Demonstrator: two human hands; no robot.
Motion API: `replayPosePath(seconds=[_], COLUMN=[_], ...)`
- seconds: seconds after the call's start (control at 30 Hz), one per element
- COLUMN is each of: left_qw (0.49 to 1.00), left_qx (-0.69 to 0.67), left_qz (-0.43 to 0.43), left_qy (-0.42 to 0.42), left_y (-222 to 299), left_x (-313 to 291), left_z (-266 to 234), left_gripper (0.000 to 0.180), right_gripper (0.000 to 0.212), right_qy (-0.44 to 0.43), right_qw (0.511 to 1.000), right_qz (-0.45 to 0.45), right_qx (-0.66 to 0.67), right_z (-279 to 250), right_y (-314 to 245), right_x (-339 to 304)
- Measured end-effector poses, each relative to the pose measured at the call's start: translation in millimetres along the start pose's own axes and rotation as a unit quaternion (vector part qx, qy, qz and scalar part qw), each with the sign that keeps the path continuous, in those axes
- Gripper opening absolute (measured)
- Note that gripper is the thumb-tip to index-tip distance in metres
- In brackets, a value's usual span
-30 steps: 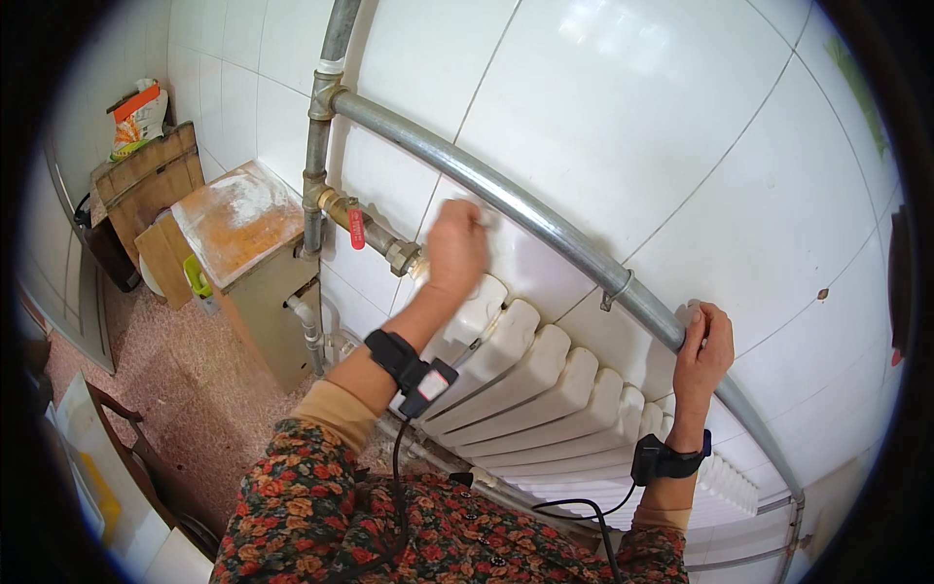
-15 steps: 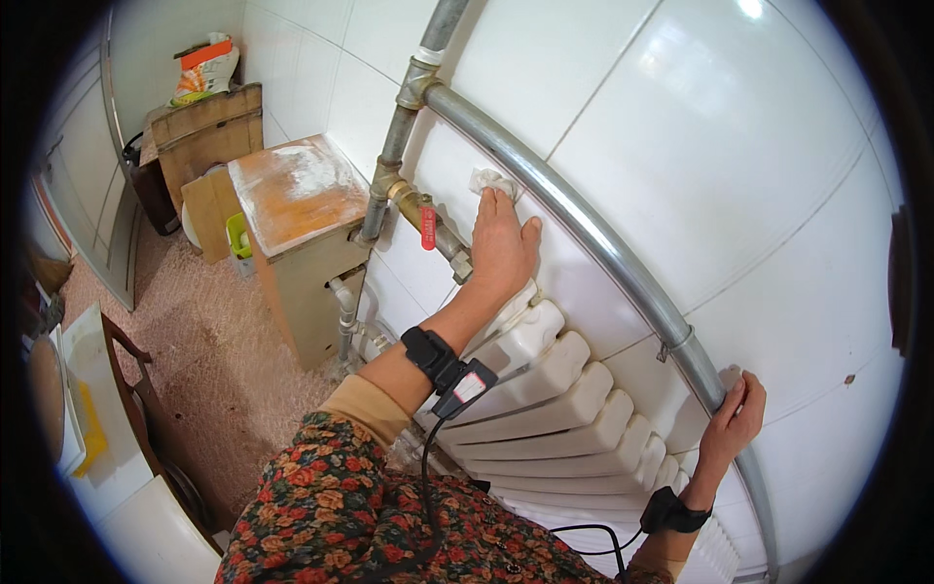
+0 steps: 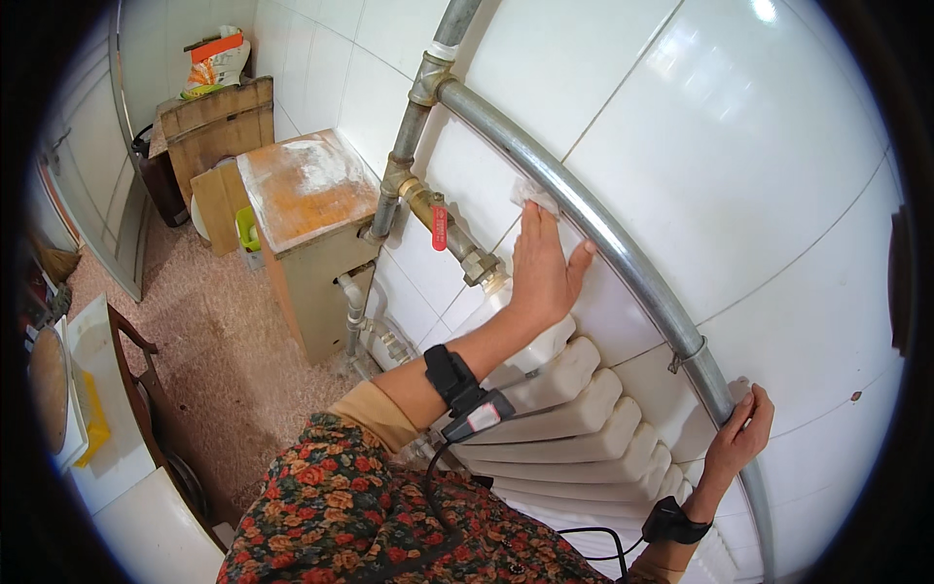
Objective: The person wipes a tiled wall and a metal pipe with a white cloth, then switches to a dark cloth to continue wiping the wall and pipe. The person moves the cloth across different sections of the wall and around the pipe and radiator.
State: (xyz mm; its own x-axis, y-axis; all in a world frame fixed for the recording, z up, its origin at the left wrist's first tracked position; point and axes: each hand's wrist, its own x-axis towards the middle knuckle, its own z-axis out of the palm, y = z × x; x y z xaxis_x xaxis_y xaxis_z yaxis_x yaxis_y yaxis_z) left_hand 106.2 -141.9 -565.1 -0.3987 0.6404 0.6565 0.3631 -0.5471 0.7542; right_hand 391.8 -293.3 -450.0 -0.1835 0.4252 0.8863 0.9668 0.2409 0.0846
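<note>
My left hand lies flat against the white tiled wall, pressing a small white cloth under its fingertips just below the grey metal pipe. My right hand grips that same pipe lower down, near a pipe clamp. Both wrists carry black bands with a cable. A white ribbed radiator sits below my left forearm. A brass valve with a red handle is just left of my left hand.
A small wooden cabinet with a worn orange-and-white top stands against the wall on the left. Behind it are wooden boards and a bag. A dark chair and white surfaces stand on the speckled floor.
My left hand with the cloth has slid along the wall beneath the pipe, away from the valve. The view has shifted right and closer. My right hand keeps its grip on the pipe.
</note>
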Motion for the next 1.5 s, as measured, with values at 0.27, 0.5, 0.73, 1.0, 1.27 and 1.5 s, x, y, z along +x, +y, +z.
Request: replayPosePath(seconds=[0.27, 0.5, 0.73, 1.0, 1.27, 1.5], left_qw=[0.981, 0.986, 0.963, 0.870, 0.910, 0.878], left_qx=[0.073, -0.079, -0.007, -0.001, 0.084, -0.055], left_qz=[-0.141, -0.149, -0.247, -0.409, -0.379, -0.474], left_qy=[0.114, -0.017, 0.109, 0.276, 0.143, 0.023], left_y=[-81.4, -15.7, -62.8, -96.8, -134.0, -188.0], left_x=[106.5, 15.9, 65.8, 134.7, 138.5, 177.9], left_z=[-43.5, -12.8, -17.2, -43.7, -34.6, -93.1], left_gripper=[0.077, 0.088, 0.085, 0.091, 0.074, 0.081], right_gripper=[0.018, 0.017, 0.018, 0.018, 0.017, 0.016], right_qy=[-0.008, 0.007, -0.010, -0.014, -0.014, -0.008], right_qw=[1.000, 1.000, 1.000, 1.000, 1.000, 1.000], right_qz=[-0.009, -0.003, 0.006, 0.008, -0.002, -0.025], right_qx=[-0.010, -0.005, -0.009, -0.001, 0.003, -0.011], right_z=[0.5, 1.4, -0.4, 0.1, 1.2, -2.5], right_y=[1.4, 2.2, 0.1, 2.7, 5.9, -0.6], right_x=[0.7, -0.7, -0.4, -1.0, -1.3, 2.2])
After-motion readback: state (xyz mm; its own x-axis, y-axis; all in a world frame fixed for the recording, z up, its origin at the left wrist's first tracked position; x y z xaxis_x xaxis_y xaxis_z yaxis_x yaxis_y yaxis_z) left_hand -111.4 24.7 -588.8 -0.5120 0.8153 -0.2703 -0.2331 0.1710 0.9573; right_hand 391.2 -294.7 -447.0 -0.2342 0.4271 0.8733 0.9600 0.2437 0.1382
